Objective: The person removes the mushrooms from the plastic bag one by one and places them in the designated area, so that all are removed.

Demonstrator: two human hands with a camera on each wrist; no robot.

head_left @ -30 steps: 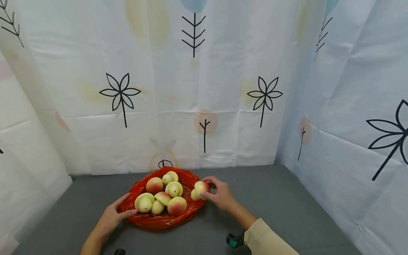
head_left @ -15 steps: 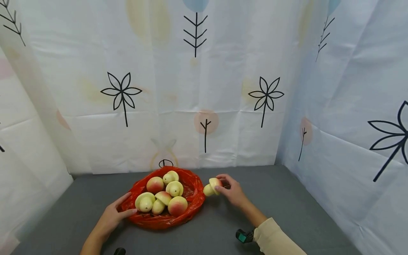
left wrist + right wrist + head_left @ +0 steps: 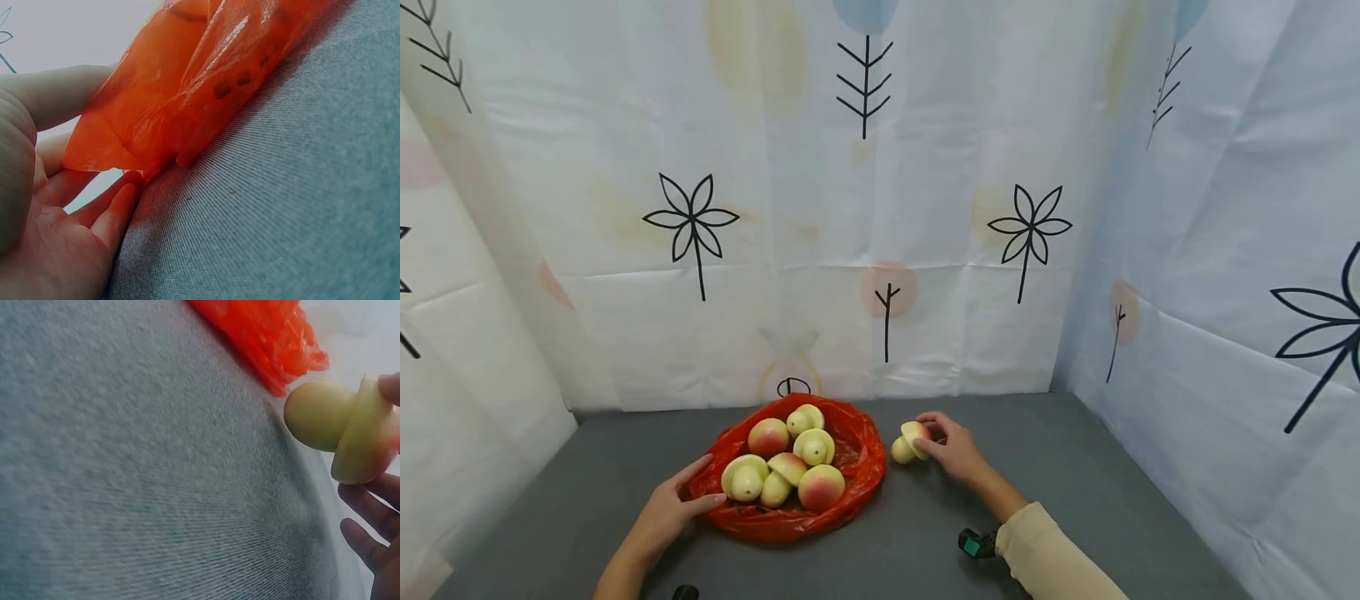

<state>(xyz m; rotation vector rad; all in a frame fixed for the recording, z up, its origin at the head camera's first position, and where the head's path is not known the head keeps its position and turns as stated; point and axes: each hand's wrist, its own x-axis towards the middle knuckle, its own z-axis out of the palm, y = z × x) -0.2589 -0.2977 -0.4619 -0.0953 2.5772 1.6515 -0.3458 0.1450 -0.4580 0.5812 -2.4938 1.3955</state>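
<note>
A toy mushroom with a pink and pale yellow cap is pinched by my right hand, thumb and fingers on its cap and its stem pointing left. In the right wrist view the mushroom shows its rounded stem, close to the grey cloth. The red plastic bag, rolled open like a bowl, holds several similar mushrooms. At its left side my left hand touches the rim with thumb and fingers spread apart. In the left wrist view those fingers lie against the thin bag.
Grey cloth covers the table. White printed curtains rise behind it and on both sides. A dark device with a green patch sits by the right wrist.
My right hand has carried the mushroom from the bag's right rim out to the right, over the grey cloth. My left hand stays at the bag.
</note>
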